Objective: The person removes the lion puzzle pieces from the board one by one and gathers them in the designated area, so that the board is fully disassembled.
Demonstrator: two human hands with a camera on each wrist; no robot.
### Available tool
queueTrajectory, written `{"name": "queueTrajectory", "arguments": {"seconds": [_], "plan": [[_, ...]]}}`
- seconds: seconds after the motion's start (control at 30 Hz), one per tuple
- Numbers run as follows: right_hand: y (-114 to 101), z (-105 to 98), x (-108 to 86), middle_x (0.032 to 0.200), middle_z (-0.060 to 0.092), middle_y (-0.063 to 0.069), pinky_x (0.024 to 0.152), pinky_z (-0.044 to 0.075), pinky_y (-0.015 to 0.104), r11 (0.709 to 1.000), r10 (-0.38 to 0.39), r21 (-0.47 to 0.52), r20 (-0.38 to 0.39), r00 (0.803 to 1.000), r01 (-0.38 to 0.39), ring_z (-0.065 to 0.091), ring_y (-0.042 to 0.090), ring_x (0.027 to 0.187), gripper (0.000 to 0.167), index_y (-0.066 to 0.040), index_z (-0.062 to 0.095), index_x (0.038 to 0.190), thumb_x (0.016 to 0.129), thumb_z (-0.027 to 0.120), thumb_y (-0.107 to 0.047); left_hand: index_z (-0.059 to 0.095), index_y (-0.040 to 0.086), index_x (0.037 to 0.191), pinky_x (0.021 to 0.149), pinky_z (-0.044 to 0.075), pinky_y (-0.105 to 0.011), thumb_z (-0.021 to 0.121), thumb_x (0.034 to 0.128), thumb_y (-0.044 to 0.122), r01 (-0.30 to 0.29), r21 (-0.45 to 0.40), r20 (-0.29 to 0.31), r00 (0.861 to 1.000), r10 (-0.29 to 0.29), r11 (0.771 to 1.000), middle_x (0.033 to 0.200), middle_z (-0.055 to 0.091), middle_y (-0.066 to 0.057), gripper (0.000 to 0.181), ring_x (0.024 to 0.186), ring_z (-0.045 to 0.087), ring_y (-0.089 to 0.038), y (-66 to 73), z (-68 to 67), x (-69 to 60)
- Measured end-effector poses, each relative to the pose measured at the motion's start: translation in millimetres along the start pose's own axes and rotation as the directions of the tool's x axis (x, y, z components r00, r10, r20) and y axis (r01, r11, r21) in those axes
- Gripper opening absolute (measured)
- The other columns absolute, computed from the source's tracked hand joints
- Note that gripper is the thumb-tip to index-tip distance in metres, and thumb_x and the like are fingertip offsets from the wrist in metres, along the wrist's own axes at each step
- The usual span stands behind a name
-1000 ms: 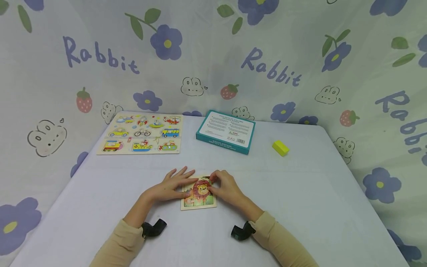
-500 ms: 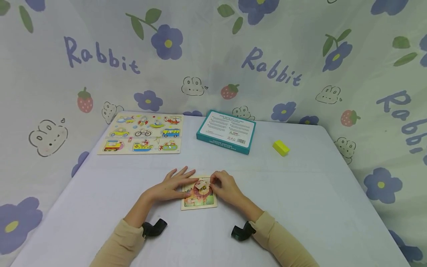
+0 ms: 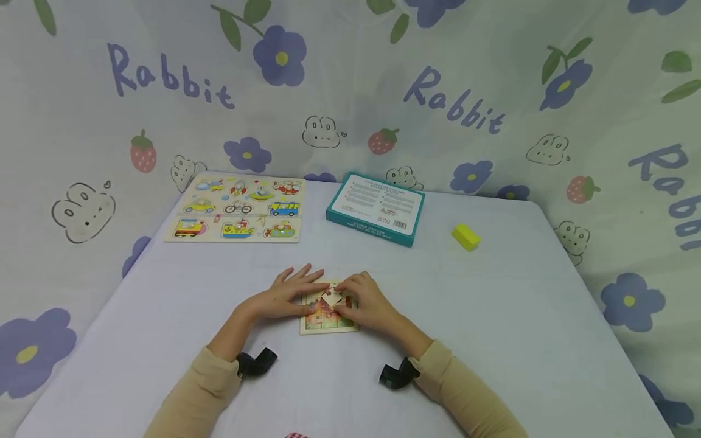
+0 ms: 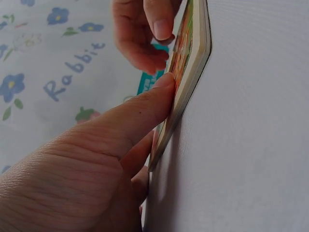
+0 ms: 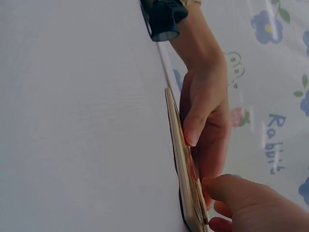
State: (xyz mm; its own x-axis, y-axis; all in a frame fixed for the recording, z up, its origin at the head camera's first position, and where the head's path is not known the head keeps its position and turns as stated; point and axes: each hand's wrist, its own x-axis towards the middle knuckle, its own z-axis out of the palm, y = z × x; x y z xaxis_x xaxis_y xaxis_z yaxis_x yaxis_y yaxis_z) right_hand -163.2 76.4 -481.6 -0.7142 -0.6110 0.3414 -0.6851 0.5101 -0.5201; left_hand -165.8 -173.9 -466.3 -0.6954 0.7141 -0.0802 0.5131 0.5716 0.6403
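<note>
A small wooden jigsaw puzzle with a lion picture lies flat on the white table between both hands. On top of it rests a loose puzzle piece, its pale side up. My left hand lies over the puzzle's left part, fingers spread and straight; in the left wrist view its thumb presses on the face near the frame. My right hand comes in from the right, with curled thumb and index finger at the loose piece's edges. The right wrist view hides most of that pinch.
Behind the puzzle, a vehicle peg board lies at the back left and a teal-edged box at the back middle. A yellow block sits to the right. A rabbit-print curtain hangs along the back.
A puzzle piece has come loose and now lies pale side up on the lion picture. My right hand has moved left onto it. My left hand keeps its place, while the head view has shifted slightly.
</note>
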Motion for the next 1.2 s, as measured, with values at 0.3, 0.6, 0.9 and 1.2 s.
{"name": "queueTrajectory", "arguments": {"seconds": [0.3,0.6,0.9,1.2], "plan": [[-10,7,4.6,0.099,0.058,-0.002,0.076,0.043,0.028,0.981,-0.015,-0.194,0.020,1.000,0.018,0.048,0.012,0.088,0.038,-0.014,0.067,0.102,0.079,0.068,-0.045,0.041,0.023,0.139,0.105,-0.008,-0.053,0.057,0.0890,0.038,-0.004,0.009,-0.013,1.000,0.005,1.000,0.151,0.020,-0.003,0.055,0.139,-0.001,-0.028,-2.6,2.7,-3.5],[-18,0,7.3,0.090,0.062,-0.004,0.069,0.045,0.023,0.964,0.004,-0.266,0.036,0.999,0.006,0.051,0.009,0.080,0.027,-0.014,0.070,0.095,0.084,0.064,-0.038,0.042,0.021,0.139,0.105,-0.008,-0.054,0.059,0.0884,0.037,-0.011,-0.015,-0.024,1.000,0.010,1.000,0.151,0.021,-0.004,0.055,0.139,-0.001,-0.029,-3.6,5.4,-3.5],[-17,-16,16.0,0.080,0.068,-0.002,0.064,0.048,0.023,0.958,0.094,-0.272,0.015,0.995,-0.086,0.055,0.009,0.073,0.018,-0.010,0.072,0.091,0.089,0.057,-0.020,0.044,0.020,0.138,0.105,-0.007,-0.055,0.060,0.0877,0.035,-0.032,-0.019,-0.046,0.998,0.031,0.999,0.150,0.023,-0.006,0.055,0.139,0.002,-0.031,-3.4,3.0,-1.0],[-10,-25,14.3,0.085,0.065,-0.002,0.066,0.047,0.024,0.966,0.192,-0.183,0.043,0.980,-0.181,0.054,0.010,0.077,0.013,-0.010,0.070,0.095,0.087,0.061,-0.016,0.045,0.021,0.137,0.105,-0.007,-0.054,0.060,0.0874,0.036,-0.023,-0.017,-0.043,0.999,0.023,1.000,0.150,0.023,-0.005,0.055,0.139,0.001,-0.030,-2.1,2.7,-0.9]]}}
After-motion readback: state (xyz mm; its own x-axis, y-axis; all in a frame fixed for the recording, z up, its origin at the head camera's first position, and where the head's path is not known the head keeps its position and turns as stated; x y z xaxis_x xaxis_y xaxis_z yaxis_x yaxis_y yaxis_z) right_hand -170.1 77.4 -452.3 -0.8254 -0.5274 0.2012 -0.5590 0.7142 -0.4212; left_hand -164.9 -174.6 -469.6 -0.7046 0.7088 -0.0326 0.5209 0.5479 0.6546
